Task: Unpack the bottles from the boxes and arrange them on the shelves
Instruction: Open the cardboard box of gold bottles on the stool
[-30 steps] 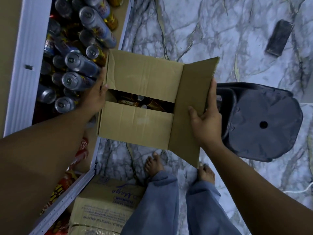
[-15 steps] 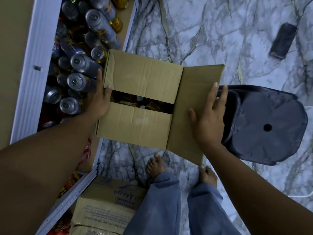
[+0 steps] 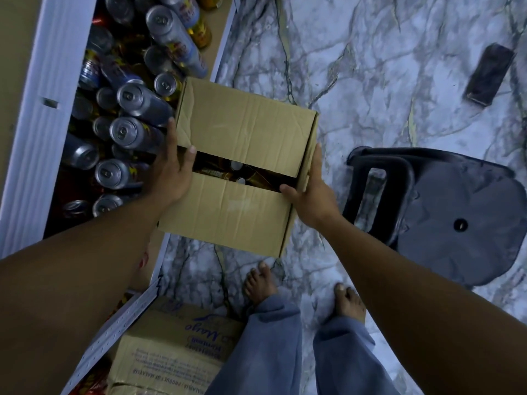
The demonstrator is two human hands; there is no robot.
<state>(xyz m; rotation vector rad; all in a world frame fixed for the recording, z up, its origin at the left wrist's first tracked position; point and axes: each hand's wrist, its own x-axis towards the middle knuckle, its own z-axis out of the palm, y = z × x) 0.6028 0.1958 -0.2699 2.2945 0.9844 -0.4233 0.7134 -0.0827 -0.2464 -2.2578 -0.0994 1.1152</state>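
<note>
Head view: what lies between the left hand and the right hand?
The cardboard box, which left hand and right hand grip by its sides; a slit between its flaps shows drinks inside. Head view.

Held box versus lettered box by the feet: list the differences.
The held box is plain; the lettered box carries blue print. The held box is up between left hand and right hand; the lettered box sits low, untouched. Held box's flaps gape; lettered box's top looks shut. Both are brown cardboard.
</note>
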